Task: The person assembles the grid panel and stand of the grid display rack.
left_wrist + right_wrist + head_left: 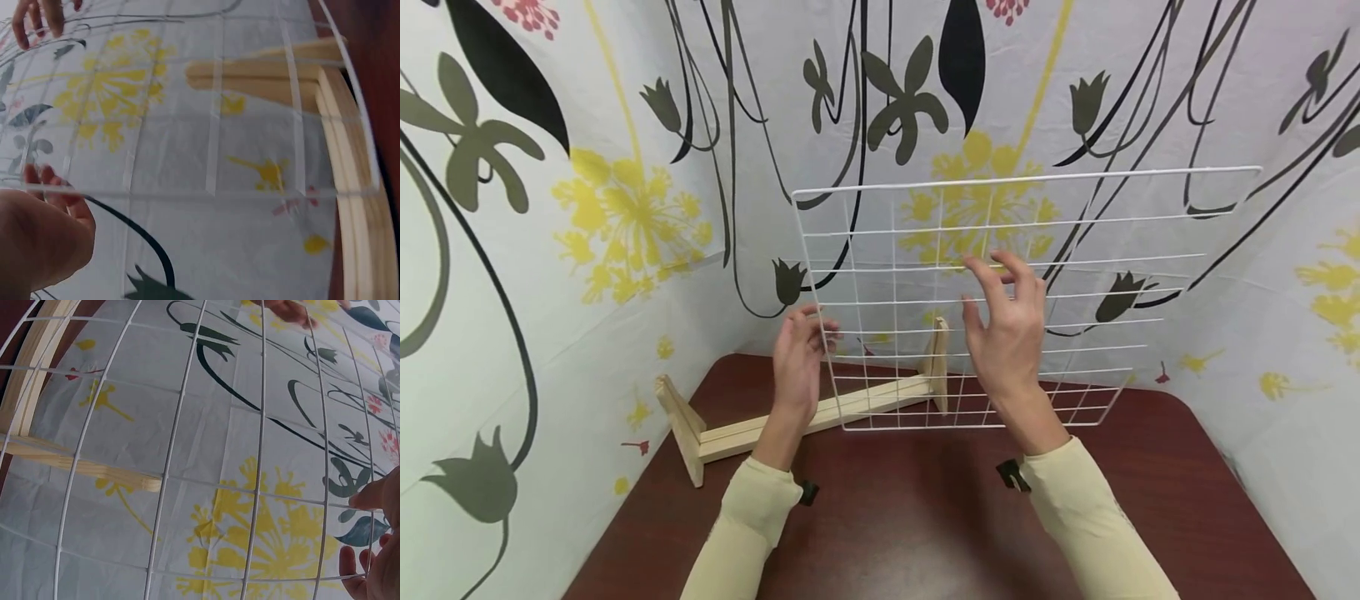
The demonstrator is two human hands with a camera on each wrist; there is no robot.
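Observation:
A white wire grid panel (917,302) stands upright and tilted above the table, in front of the person. At its left edge is the left hand (797,358), with fingers curled round the edge wire; the left wrist view shows those fingers (69,203) behind the wire. The right hand (1011,333) holds the panel near its middle, fingers bent over the wires; in the right wrist view its fingertips (354,575) meet the wires. Behind the panel, a pale wooden stand (730,442) with a long grooved bar and two end legs sits on the table, partly hidden by the left forearm.
The dark reddish-brown table (880,525) reaches to a white fabric backdrop (602,333) printed with flowers, which encloses it at the back and sides. The stand's left leg (681,429) is near the table's left edge. A black strap (1013,475) shows at the right wrist.

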